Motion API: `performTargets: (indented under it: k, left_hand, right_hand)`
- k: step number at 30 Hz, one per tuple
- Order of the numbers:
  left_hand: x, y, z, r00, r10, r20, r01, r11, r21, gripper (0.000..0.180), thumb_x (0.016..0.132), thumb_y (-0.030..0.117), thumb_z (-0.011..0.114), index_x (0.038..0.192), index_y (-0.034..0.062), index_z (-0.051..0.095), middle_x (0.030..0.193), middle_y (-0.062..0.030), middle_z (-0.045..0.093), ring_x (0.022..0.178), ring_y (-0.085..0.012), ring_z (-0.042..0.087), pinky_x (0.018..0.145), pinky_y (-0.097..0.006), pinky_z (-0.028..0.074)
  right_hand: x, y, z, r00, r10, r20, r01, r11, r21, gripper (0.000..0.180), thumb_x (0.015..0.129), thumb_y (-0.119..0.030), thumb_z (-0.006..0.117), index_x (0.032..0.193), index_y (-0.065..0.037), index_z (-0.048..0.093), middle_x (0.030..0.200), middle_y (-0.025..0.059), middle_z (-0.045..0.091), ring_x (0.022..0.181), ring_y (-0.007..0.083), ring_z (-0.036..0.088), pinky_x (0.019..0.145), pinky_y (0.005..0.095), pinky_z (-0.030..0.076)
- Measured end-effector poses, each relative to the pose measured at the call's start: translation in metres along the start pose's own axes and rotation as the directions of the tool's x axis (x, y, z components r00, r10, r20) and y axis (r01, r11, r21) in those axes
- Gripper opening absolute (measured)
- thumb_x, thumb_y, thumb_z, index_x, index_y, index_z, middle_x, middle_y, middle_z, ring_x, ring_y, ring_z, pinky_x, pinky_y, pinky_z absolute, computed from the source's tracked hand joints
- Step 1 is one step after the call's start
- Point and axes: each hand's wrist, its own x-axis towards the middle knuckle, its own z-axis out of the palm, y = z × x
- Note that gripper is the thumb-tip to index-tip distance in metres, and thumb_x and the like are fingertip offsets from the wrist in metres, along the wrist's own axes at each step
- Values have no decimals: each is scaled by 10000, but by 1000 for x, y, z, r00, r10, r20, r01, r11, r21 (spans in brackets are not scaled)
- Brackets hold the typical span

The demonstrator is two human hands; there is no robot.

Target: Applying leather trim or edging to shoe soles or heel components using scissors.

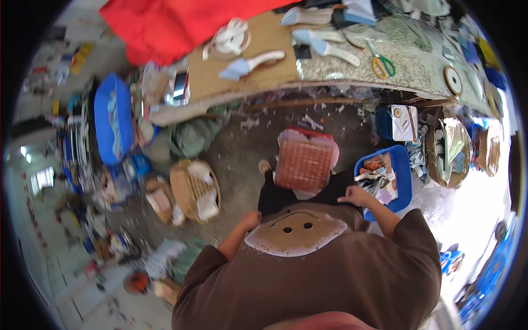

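Note:
My left hand (pixel 252 220) is at the left edge of my brown shirt (pixel 319 275), beside my dark trousers (pixel 268 195). Its fingers look curled in, and whatever they may hold is hidden. Over by my right thigh, my right hand (pixel 356 196) has a finger and the thumb stretched out and apart, with nothing visible in it. Close to that hand is a blue bin (pixel 404 184) with mixed scraps inside. In front of me, between my legs, is a stool with a reddish woven seat (pixel 304 165).
A workbench (pixel 214 91) spans the front, bearing red cloth (pixel 165 27), a coiled white strap (pixel 231 38), several white-and-light-blue curved pieces (pixel 254 63), scissors (pixel 381 65) and a round reel (pixel 453 81). Wicker baskets (pixel 190 187) stand left; another basket (pixel 434 159) is right. A blue tub (pixel 104 118) is far left.

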Motion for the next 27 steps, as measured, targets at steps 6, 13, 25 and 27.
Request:
performTargets:
  k: [6,13,25,27]
  left_hand:
    - [27,15,-147,815,313,487,-405,909,93,237,809,236,596,980,100,687,973,-169,680,920,-366,648,777,-468,508]
    - [71,224,-236,815,507,281,-576,658,485,212,787,151,585,958,54,662,973,-166,658,936,-344,644,757,-441,521]
    - [237,392,-368,446,857,-259,-872,482,91,195,900,208,599,991,36,615,910,-149,625,842,-315,605,763,-409,487]
    - [258,370,-366,559,818,-136,-823,528,-210,223,934,218,593,1027,21,639,830,-76,629,789,-168,590,757,-325,483]
  right_hand:
    - [-10,-20,-16,967,-103,235,-48,827,560,302,927,-332,637,858,-46,700,749,84,661,720,172,615,659,349,495]
    - [60,-37,-234,944,-315,-103,267,907,-325,273,859,-297,569,733,-70,651,784,177,663,780,369,648,703,503,503]
    - [343,-95,-494,187,-387,-903,-297,854,-427,264,905,-332,592,975,-79,622,847,137,609,832,333,621,757,464,490]
    - [338,-87,-483,173,-402,-899,-82,904,-420,249,907,-316,596,939,-69,614,743,114,600,718,329,615,701,450,489]
